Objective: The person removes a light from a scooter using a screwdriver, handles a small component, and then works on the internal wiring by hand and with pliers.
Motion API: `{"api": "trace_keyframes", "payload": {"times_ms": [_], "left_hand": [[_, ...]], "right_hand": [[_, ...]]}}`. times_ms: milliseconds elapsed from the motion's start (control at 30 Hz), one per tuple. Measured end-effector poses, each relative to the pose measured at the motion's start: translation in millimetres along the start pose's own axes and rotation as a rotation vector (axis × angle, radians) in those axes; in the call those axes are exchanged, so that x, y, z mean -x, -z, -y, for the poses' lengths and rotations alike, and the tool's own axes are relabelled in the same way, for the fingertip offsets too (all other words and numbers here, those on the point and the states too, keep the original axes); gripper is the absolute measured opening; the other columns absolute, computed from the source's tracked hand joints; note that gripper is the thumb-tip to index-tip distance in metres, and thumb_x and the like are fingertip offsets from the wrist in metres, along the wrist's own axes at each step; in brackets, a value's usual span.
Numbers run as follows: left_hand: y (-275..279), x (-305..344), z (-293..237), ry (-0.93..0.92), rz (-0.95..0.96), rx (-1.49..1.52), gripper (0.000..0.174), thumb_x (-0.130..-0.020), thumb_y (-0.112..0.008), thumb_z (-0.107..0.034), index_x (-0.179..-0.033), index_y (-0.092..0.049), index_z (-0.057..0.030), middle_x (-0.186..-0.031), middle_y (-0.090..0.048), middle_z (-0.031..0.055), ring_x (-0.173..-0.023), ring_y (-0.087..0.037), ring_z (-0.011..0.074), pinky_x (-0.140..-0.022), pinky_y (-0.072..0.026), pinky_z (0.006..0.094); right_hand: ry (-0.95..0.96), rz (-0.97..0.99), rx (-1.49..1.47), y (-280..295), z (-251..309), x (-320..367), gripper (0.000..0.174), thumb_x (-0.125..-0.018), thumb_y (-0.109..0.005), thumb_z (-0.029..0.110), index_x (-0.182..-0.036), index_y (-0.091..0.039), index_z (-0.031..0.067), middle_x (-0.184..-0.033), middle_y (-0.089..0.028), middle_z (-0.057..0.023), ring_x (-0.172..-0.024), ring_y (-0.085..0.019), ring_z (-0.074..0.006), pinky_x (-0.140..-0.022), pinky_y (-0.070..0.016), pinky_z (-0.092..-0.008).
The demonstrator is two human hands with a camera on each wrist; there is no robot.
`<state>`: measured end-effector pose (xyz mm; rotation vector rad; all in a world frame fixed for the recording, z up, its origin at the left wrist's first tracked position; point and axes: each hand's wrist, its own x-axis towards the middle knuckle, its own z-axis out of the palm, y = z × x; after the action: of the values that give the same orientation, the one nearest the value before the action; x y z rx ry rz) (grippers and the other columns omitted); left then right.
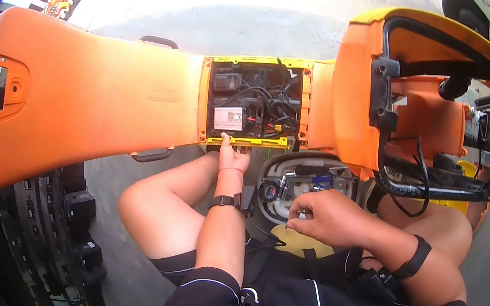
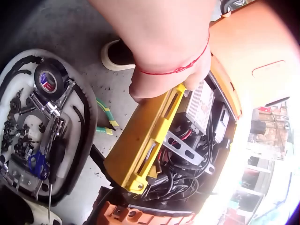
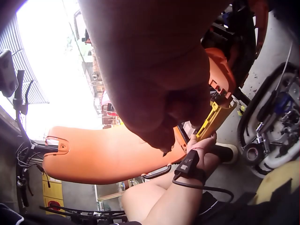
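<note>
My left hand (image 1: 234, 158) grips the near yellow side panel (image 2: 136, 136) of an orange vehicle body (image 1: 120, 87), thumb at the upper edge and fingers around the outer side. Inside the opening beside it sit a silver finned box (image 2: 199, 105), a slotted metal strip (image 2: 183, 149) and tangled black cables (image 2: 176, 180). My right hand (image 1: 337, 219) hovers near the parts tray, thumb and fingers curled together. At its fingertips in the right wrist view shows a small dark piece (image 3: 165, 153), too small to identify; the palm side is in shadow.
An upturned cover used as a tray (image 2: 86, 140) holds black tape (image 2: 49, 82), sockets, a screwdriver (image 2: 57, 157) and small fasteners. Green-handled pliers (image 2: 107, 115) lie on the floor. A black-framed orange housing (image 1: 358, 94) rises at the right. My bent legs flank the tray.
</note>
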<state>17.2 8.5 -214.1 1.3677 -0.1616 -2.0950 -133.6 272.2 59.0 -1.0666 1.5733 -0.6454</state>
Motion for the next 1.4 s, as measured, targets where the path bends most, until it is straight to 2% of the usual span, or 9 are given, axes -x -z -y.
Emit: {"api": "trace_keyframes", "payload": {"times_ms": [200,300,367,433,467,767,867,1133,1400], "left_hand": [[-1,-15,-9,-0.114,-0.015,-0.216,0.058,-0.095,-0.068,-0.024,-0.147,-0.042,-0.0151,-0.142,-0.05,0.0101,-0.121,-0.057,0.0297,-0.094,-0.0536,0.0513],[-3,-19,-10,-0.404,-0.228,-0.425,0.052,-0.094,-0.07,-0.016,-0.14,-0.045,-0.0158,-0.131,-0.057,0.0082,-0.114,-0.061,0.0303,-0.084,-0.0564,0.0546],[-4,-20,-14,-0.371,-0.262,-0.41,0.056,-0.092,-0.071,-0.01,-0.14,-0.042,-0.0176,-0.13,-0.057,0.0096,-0.112,-0.062,0.0306,-0.081,-0.0575,0.053],[-4,-19,-12,-0.468,-0.2,-0.457,0.094,-0.089,-0.07,-0.002,-0.158,-0.006,-0.0006,-0.153,-0.04,0.018,-0.127,-0.056,0.0296,-0.106,-0.0483,0.0423],[-6,-19,-7,-0.454,-0.296,-0.466,0.093,-0.09,-0.068,-0.001,-0.159,-0.005,0.002,-0.153,-0.042,0.0189,-0.129,-0.055,0.0276,-0.109,-0.0439,0.0356],[-30,2,1,-0.606,-0.384,-0.372,0.096,-0.08,-0.06,-0.005,-0.161,-0.009,0.0027,-0.15,-0.047,0.0242,-0.13,-0.056,0.0321,-0.109,-0.0429,0.0343],[-29,2,-3,-0.577,-0.483,-0.583,0.095,-0.082,-0.058,-0.011,-0.16,-0.007,0.0061,-0.158,-0.033,0.0314,-0.142,-0.044,0.0397,-0.119,-0.0343,0.0365],[-31,3,-9,-0.563,-0.497,-0.778,0.104,-0.09,-0.068,-0.029,-0.152,0.0,0.0195,-0.153,-0.032,0.0381,-0.139,-0.045,0.0433,-0.116,-0.0392,0.0404],[-33,11,-10,-0.598,-0.483,-0.827,0.121,-0.081,-0.084,-0.031,-0.152,0.001,0.0182,-0.155,-0.028,0.0375,-0.139,-0.044,0.0428,-0.116,-0.039,0.0414]], "right_hand": [[-0.05,0.008,0.003,6,12,-8,0.027,-0.09,-0.071,0.028,-0.104,-0.072,0.005,-0.098,-0.073,-0.0195,-0.095,-0.069,-0.0373,-0.085,-0.0528,-0.0448],[-0.032,-0.009,-0.032,3,9,-8,0.027,-0.089,-0.072,0.028,-0.103,-0.073,0.0045,-0.097,-0.073,-0.0187,-0.093,-0.07,-0.0357,-0.084,-0.0531,-0.0427],[-0.033,-0.018,-0.054,-1,5,-11,0.025,-0.091,-0.074,0.027,-0.101,-0.072,0.004,-0.085,-0.07,-0.0152,-0.08,-0.068,-0.0246,-0.074,-0.0517,-0.0361],[-0.063,0.001,-0.051,-1,7,-13,0.026,-0.091,-0.073,0.028,-0.102,-0.072,0.0037,-0.088,-0.071,-0.0161,-0.083,-0.069,-0.0263,-0.076,-0.0522,-0.0363],[-0.095,0.008,-0.059,-1,8,-14,0.027,-0.09,-0.073,0.028,-0.102,-0.073,0.0034,-0.09,-0.072,-0.0171,-0.085,-0.07,-0.028,-0.077,-0.0527,-0.0365],[-0.301,-0.025,-0.239,-8,-17,-42,0.023,-0.091,-0.077,0.024,-0.097,-0.072,0.0027,-0.07,-0.06,0.0023,-0.065,-0.053,-0.0067,-0.058,-0.0432,-0.0279],[-0.34,-0.068,-0.286,-13,-17,-51,0.022,-0.092,-0.076,0.024,-0.099,-0.072,0.0034,-0.067,-0.055,0.0045,-0.063,-0.05,-0.0046,-0.056,-0.0403,-0.025],[-0.38,-0.082,-0.333,-24,-20,-68,0.021,-0.093,-0.075,0.022,-0.1,-0.071,0.0032,-0.066,-0.053,0.0039,-0.059,-0.048,-0.0055,-0.053,-0.0393,-0.0252],[-0.404,-0.103,-0.326,-28,-20,-77,0.022,-0.094,-0.076,0.022,-0.1,-0.07,0.0026,-0.068,-0.055,0.0036,-0.058,-0.049,-0.0054,-0.053,-0.0405,-0.0252]]}}
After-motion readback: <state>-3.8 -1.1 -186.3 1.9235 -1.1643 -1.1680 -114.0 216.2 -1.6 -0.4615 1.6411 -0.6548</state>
